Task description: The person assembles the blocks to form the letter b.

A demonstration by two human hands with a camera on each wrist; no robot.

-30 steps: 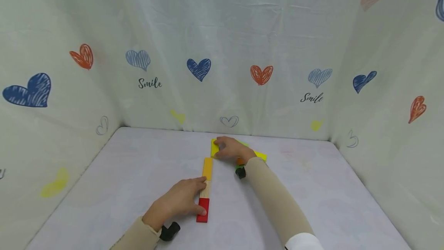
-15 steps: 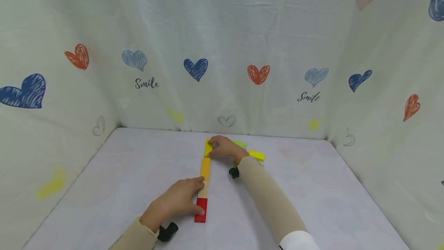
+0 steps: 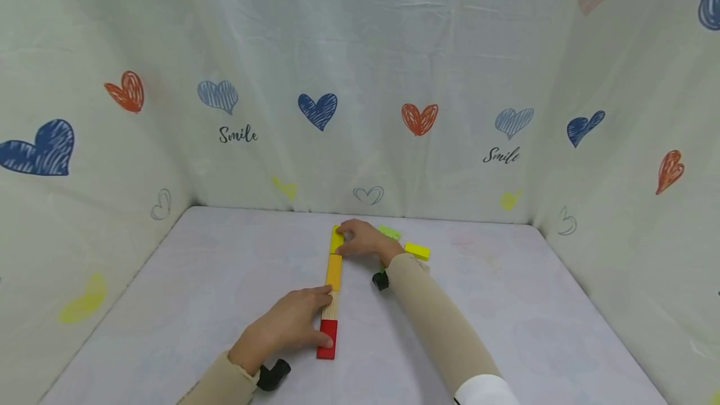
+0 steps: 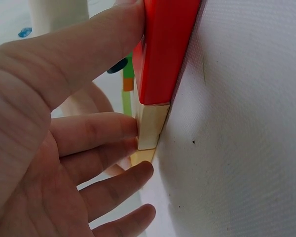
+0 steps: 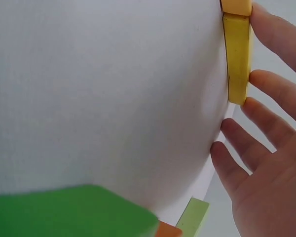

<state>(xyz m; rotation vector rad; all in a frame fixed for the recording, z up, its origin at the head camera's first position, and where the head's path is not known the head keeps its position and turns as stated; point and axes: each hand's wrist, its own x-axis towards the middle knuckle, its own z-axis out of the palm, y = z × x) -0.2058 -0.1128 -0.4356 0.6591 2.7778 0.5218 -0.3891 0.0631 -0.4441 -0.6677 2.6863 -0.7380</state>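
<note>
In the head view a row of wooden blocks runs away from me: red (image 3: 327,344), bare wood (image 3: 330,310), orange-yellow (image 3: 334,272) and yellow (image 3: 337,240) at the far end. My left hand (image 3: 285,322) reaches over the row from the left. Its thumb rests on the red block, and its index and middle fingertips touch the bare wood one. From the right, my right hand (image 3: 364,240) touches the yellow block with thumb and fingertips spread along it. In the right wrist view that yellow block (image 5: 238,57) meets the orange-yellow one (image 5: 237,6) end to end.
Beyond my right hand lie a light green block (image 3: 389,232) and a loose yellow block (image 3: 417,251). The right wrist view also shows a green piece (image 5: 69,212) and an orange piece (image 5: 167,229). A heart-printed curtain (image 3: 360,55) encloses the white table (image 3: 225,255).
My right hand has moved the yellow block leftward and it now lines up with the row, its end against the orange-yellow block. My left hand has stayed on the near blocks.
</note>
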